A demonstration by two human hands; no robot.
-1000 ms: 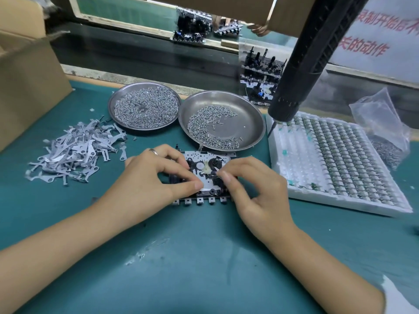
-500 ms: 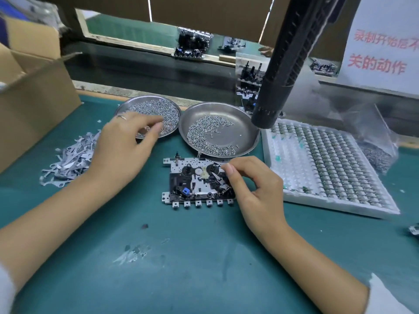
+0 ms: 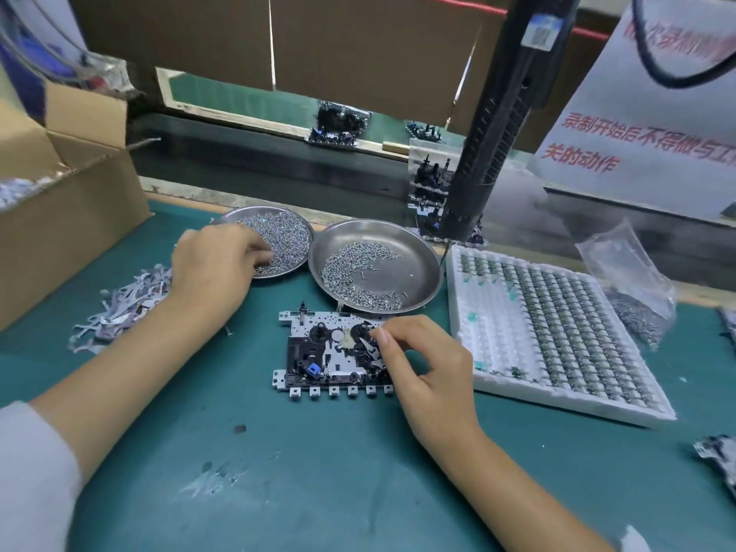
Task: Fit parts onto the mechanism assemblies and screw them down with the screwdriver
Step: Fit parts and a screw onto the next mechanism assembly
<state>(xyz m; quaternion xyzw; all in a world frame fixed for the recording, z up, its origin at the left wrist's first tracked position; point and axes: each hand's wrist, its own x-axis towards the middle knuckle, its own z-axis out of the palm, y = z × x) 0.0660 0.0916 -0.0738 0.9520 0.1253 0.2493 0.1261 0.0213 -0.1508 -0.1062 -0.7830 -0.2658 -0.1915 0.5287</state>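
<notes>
The mechanism assembly [image 3: 332, 354] lies flat on our green mat [image 3: 318, 472], long axis left-right, tabs toward us, open mat in front; our right hand [image 3: 428, 364] pinches its metal lever [image 3: 370, 346]; our left hand [image 3: 215, 264] curls into the left screw dish [image 3: 296, 229], grip unclear

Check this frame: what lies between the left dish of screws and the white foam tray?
In the head view, the right steel dish with fewer screws sits between the left dish and the foam tray; the hanging screwdriver's tip overlaps its right rim.

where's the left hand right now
In the head view, the left hand is at the left, reaching into the left screw dish, beside the pile of metal levers.
</notes>
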